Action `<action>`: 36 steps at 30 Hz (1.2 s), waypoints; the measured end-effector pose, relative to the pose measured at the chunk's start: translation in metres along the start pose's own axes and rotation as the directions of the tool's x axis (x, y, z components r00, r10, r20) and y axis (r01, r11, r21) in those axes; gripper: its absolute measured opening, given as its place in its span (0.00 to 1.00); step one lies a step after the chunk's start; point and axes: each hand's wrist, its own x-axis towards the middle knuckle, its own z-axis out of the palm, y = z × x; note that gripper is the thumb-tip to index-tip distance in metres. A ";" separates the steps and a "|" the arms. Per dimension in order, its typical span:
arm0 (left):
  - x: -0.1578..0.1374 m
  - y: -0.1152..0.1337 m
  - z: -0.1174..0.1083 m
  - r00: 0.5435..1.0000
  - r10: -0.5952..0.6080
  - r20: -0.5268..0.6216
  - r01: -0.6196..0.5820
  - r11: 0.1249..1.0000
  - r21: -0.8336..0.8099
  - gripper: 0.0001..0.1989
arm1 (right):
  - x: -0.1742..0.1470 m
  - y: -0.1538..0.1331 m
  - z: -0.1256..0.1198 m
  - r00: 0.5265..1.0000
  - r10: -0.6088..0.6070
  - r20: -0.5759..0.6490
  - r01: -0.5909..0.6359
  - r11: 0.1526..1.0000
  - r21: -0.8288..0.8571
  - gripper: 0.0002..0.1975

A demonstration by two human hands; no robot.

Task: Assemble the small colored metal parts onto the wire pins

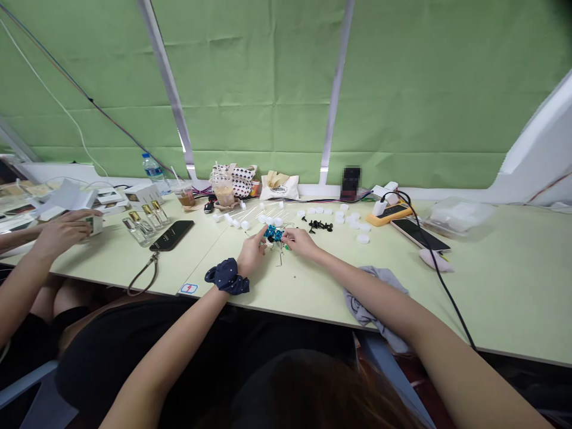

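Observation:
A small bright-blue cluster of parts [273,232] with dark bits lies between my two hands at the middle of the table. My left hand [253,253], below a dark dotted scrunchie [227,276], has its thumb and fingers closed at the cluster's left side. At the right side, the fingers of my right hand [301,243] are pinched together on its edge. The exact kind of the blue parts is too small to make out. Thin metal pieces [280,260] and a bit of green lie just under the hands.
Behind the hands are black small parts [319,225], white round caps [353,217] and white-capped thin stems [236,220]. A phone [172,235] and glass bottles [145,223] lie left, near a co-worker's hand [67,235]. A yellow multimeter [388,213], black cable [431,256] and grey cloth [379,298] are right.

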 end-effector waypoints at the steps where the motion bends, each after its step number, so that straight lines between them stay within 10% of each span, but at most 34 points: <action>1: 0.003 -0.006 -0.002 1.000 -0.005 -0.015 0.005 0.999 0.054 0.29 | 0.000 0.001 0.000 1.000 0.023 -0.017 -0.024 0.998 -0.050 0.07; 20: 0.026 -0.053 -0.019 0.992 0.085 -0.095 -0.059 0.965 0.256 0.27 | 0.006 0.015 0.001 0.996 0.068 -0.059 -0.077 0.985 -0.156 0.09; 27: 0.026 -0.066 -0.020 0.995 -0.023 0.096 -0.022 0.896 0.444 0.17 | 0.005 0.018 -0.002 0.988 0.117 -0.105 -0.138 0.966 -0.220 0.17; 36: 0.026 -0.057 -0.024 0.994 -0.111 -0.018 0.106 0.872 0.479 0.15 | 0.005 0.012 -0.004 0.979 0.152 -0.137 -0.183 0.952 -0.245 0.18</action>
